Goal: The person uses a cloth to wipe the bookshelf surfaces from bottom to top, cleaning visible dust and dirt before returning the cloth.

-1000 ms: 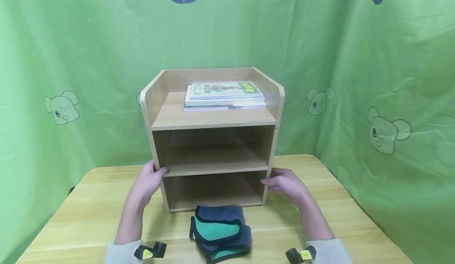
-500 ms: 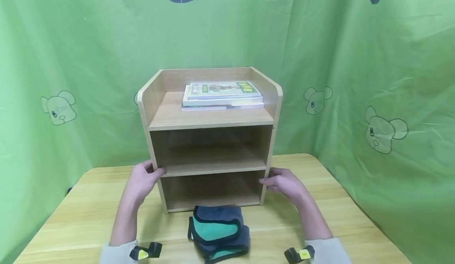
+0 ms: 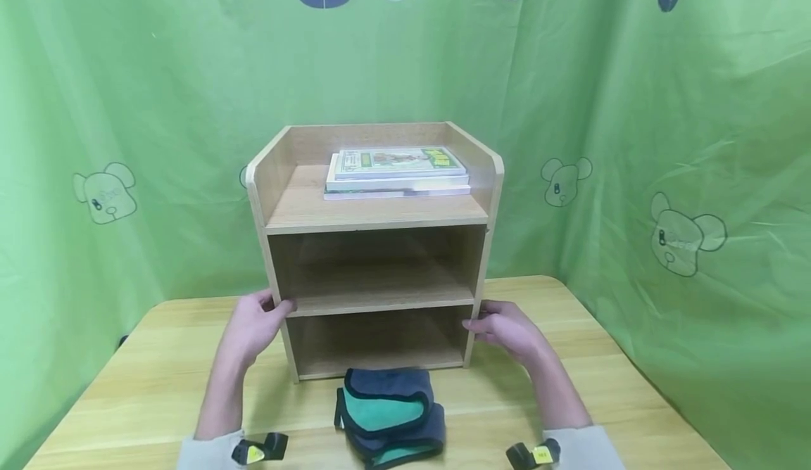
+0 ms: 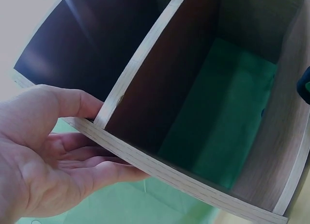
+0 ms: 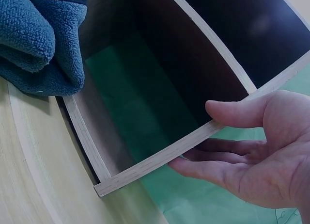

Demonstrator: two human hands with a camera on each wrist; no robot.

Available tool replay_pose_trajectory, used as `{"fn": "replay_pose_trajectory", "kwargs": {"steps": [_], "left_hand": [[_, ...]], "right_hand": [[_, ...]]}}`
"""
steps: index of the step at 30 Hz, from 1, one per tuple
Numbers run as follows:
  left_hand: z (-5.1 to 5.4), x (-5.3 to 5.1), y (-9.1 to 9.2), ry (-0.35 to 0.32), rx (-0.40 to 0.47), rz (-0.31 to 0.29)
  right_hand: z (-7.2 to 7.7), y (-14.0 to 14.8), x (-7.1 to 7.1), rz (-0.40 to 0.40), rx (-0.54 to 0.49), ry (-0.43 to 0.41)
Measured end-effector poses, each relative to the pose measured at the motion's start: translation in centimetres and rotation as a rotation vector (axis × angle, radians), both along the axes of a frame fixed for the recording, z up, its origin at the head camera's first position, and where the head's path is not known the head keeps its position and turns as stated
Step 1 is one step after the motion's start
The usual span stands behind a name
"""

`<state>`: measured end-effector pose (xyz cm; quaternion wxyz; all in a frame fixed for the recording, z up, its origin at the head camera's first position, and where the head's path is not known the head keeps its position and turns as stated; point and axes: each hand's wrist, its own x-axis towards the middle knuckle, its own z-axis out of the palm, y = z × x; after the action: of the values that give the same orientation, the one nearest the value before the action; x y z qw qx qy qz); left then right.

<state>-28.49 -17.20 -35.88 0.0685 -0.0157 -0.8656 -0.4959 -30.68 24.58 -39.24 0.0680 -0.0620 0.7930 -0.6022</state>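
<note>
Nothing moved — left hand (image 3: pixel 253 326) and right hand (image 3: pixel 512 331) grip shelf (image 3: pixel 376 215) — table (image 3: pixel 589 364) below, green curtain (image 3: pixel 405 62) behind.

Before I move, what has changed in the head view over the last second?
No visible move by anything handled: the whole picture has just slipped slightly left, as if the camera turned a little. Nothing was taken hold of or let go. Left hand and right hand still grip the sides of the shelf; books stay on top, cloth in front.
</note>
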Motion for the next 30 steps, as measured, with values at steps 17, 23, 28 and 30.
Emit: {"fn": "replay_pose_trajectory", "kwargs": {"steps": [17, 23, 28, 30], "left_hand": [[0.2, 0.5, 0.3, -0.024, 0.004, 0.011], [0.2, 0.5, 0.2, -0.029, 0.001, 0.014], [0.3, 0.3, 0.2, -0.027, -0.011, 0.013], [0.3, 0.3, 0.2, -0.024, -0.014, 0.011]], "right_hand": [[2.2, -1.4, 1.7, 0.109, 0.696, 0.0], [2.5, -6.0, 3.8, 0.205, 0.912, 0.089], [1.6, -10.1, 5.3, 0.2, 0.853, 0.256], [1.3, -11.4, 6.0, 0.222, 0.849, 0.282]]}}
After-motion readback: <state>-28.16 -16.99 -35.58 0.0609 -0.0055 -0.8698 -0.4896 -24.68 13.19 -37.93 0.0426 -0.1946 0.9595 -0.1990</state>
